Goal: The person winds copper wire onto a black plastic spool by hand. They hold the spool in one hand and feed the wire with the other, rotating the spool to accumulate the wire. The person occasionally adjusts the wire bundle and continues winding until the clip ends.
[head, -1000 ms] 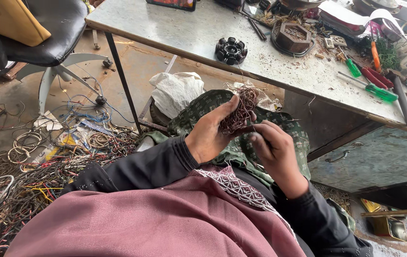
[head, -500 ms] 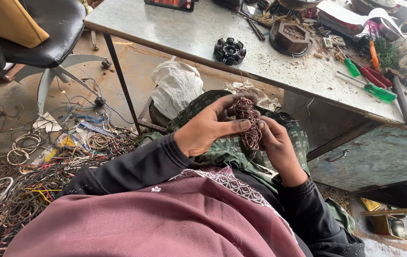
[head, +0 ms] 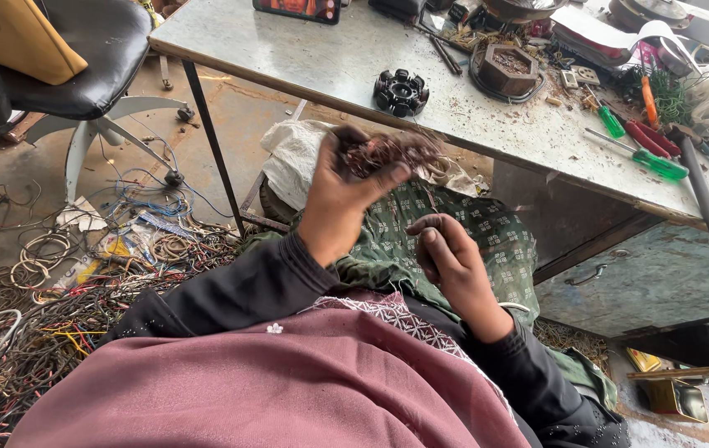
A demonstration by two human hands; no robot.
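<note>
My left hand (head: 339, 199) is raised above my lap and grips a tangled bundle of copper wire (head: 392, 151). My right hand (head: 447, 261) is lower, apart from the bundle, fingers curled loosely with nothing visible in them. Both hands are over my knees, which are covered in green patterned cloth (head: 462, 228). A black round motor part (head: 400, 91) lies on the grey table (head: 305, 58) just beyond the wire bundle.
Green and red screwdrivers (head: 636, 153), a grey pipe (head: 703, 199) and a hexagonal metal housing (head: 508, 68) lie on the table at right. A black chair (head: 81, 66) stands far left. Heaps of scrap wire (head: 48, 323) cover the floor at left. A white sack (head: 292, 158) sits under the table.
My left hand has lifted the wire bundle up and away. My right hand has let go of the bundle and dropped toward my lap.
</note>
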